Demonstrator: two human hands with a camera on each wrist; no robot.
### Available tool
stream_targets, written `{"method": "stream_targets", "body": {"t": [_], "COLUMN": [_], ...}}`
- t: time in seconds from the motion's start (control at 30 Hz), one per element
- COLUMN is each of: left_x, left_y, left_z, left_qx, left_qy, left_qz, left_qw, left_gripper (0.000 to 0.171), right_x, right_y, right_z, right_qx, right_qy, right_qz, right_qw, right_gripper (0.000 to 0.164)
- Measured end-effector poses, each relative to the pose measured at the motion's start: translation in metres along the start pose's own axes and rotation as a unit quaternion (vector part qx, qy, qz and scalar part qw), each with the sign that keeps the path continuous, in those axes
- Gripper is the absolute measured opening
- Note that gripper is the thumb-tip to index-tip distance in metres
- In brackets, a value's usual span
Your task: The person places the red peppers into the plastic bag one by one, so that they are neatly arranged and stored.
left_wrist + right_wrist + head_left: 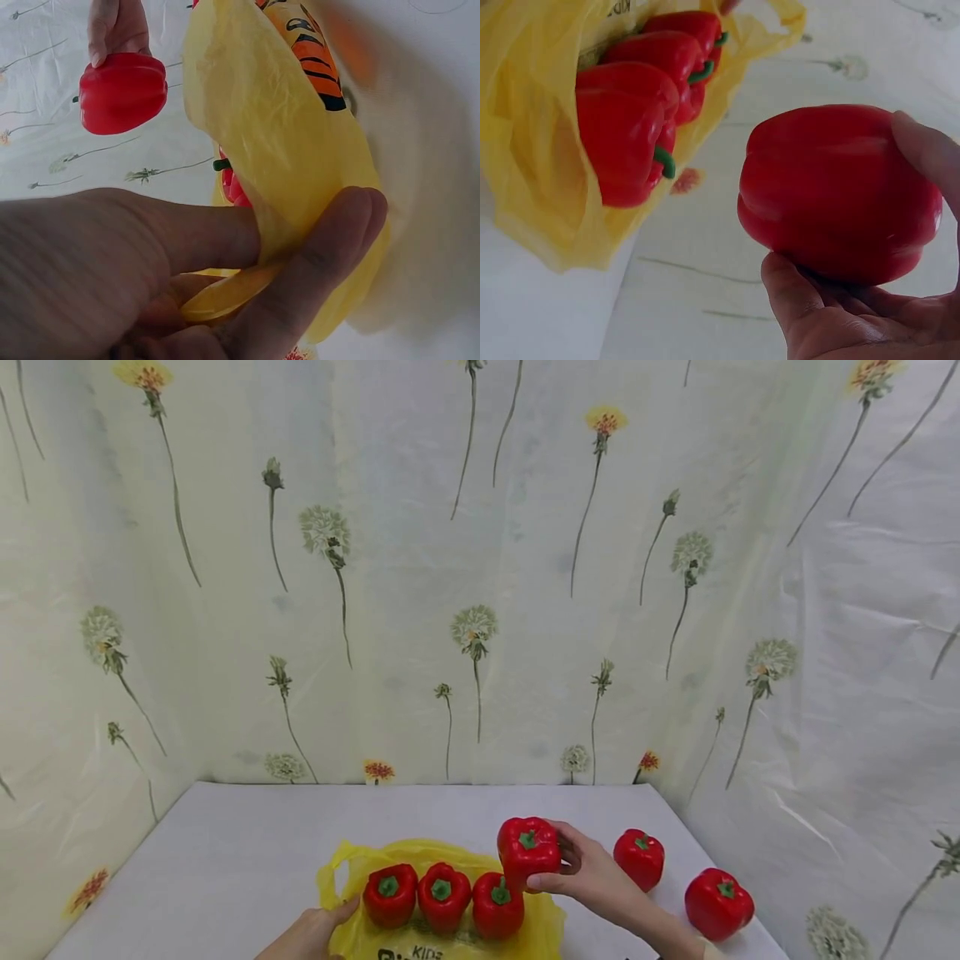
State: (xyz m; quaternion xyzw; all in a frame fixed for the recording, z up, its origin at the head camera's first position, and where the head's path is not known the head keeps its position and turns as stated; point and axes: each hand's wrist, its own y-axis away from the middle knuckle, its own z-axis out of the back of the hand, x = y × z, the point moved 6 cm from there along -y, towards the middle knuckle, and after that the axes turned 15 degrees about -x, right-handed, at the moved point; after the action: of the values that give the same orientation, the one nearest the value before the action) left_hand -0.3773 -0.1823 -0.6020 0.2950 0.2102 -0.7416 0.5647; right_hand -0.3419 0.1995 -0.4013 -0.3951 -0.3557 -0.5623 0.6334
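Observation:
A yellow plastic bag (450, 942) lies at the table's near side with its mouth spread. Three red bell peppers with green stems sit side by side in it: one at the left (390, 896), one in the middle (444, 897) and one at the right (498, 907). My left hand (318, 931) pinches the bag's edge between thumb and fingers, as the left wrist view shows. My right hand (588, 877) grips another red bell pepper (840, 195), raised just above the bag's right side, its stem toward the head camera.
Two more red bell peppers stand on the white table (247, 852) to the right: one behind my right forearm (639, 858), the other near the right edge (718, 904). A flower-patterned curtain (405, 610) hangs behind and at both sides.

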Motion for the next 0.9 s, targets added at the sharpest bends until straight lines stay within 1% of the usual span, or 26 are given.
{"method": "stream_targets", "body": {"t": [0.13,0.2,0.37,0.47,0.7,0.8,0.9], "left_x": [-0.002,-0.001,0.002,0.002,-0.003,-0.003,-0.004], "left_y": [0.002,0.002,-0.001,-0.001,0.001,0.001,0.001], "left_z": [0.001,0.000,-0.001,-0.001,0.001,0.002,0.002], "left_qx": [0.001,0.001,-0.002,-0.005,-0.003,0.002,0.003], "left_qy": [0.002,0.008,0.008,0.006,-0.002,0.002,0.006], "left_qz": [0.000,0.003,-0.008,-0.010,-0.017,-0.010,-0.004], "left_qw": [1.0000,1.0000,0.9999,0.9999,0.9999,0.9999,1.0000], "left_gripper": [0.094,0.096,0.096,0.097,0.096,0.095,0.093], "right_x": [0.007,0.010,0.018,0.023,0.030,0.033,0.034], "right_y": [0.001,0.002,0.006,0.008,0.013,0.016,0.018], "right_z": [-0.014,-0.022,-0.041,-0.053,-0.078,-0.088,-0.098], "right_qx": [0.031,0.042,0.065,0.084,0.109,0.120,0.130], "right_qy": [-0.021,-0.025,-0.034,-0.048,-0.069,-0.078,-0.085], "right_qz": [0.010,0.012,0.018,0.022,0.026,0.029,0.021], "right_qw": [0.999,0.999,0.997,0.995,0.991,0.989,0.988], "right_gripper": [0.082,0.081,0.085,0.083,0.078,0.074,0.071]}}
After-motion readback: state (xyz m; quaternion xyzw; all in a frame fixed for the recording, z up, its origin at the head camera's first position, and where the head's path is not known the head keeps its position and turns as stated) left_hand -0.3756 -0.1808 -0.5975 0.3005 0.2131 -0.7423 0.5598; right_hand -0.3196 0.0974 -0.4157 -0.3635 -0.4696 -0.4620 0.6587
